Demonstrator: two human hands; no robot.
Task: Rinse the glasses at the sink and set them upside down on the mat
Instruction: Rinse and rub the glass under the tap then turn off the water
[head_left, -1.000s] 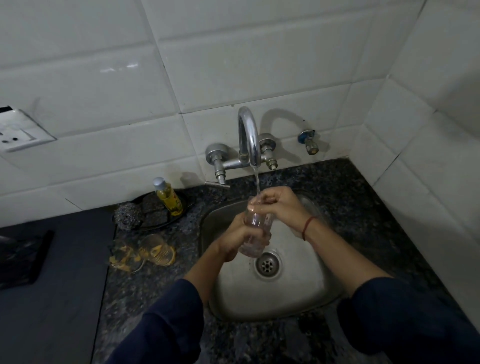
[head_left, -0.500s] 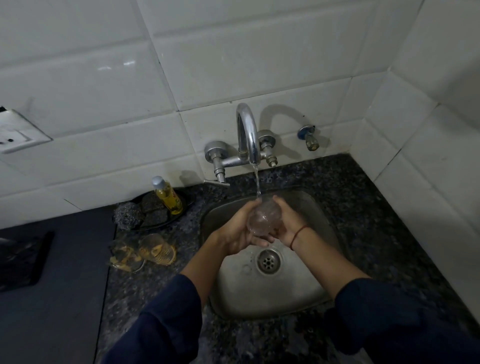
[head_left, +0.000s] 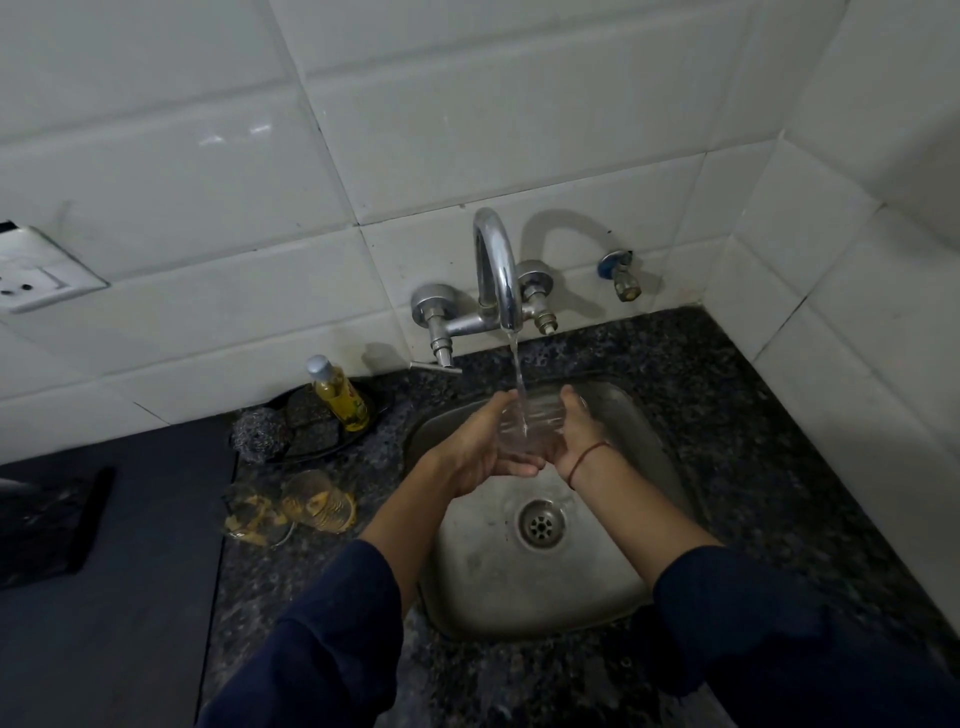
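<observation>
Gripping a clear glass (head_left: 525, 423) over the sink (head_left: 519, 603), just below the tap (head_left: 496, 270): left hand (head_left: 475, 454) curled round its near side and base, right hand (head_left: 574, 434) cupped against the other side. Thin stream of water (head_left: 518, 371) falling onto the glass; how much inside, impossible to tell. Left of the sink, on the dark speckled surface (head_left: 779, 467), two more glasses (head_left: 317, 501) with yellow markings, side by side; upright or tipped, unclear. Behind them a small bottle (head_left: 337, 397) of yellow liquid in a dark dish (head_left: 376, 408) with scrub pads, a steel scourer (head_left: 260, 434) alongside.
</observation>
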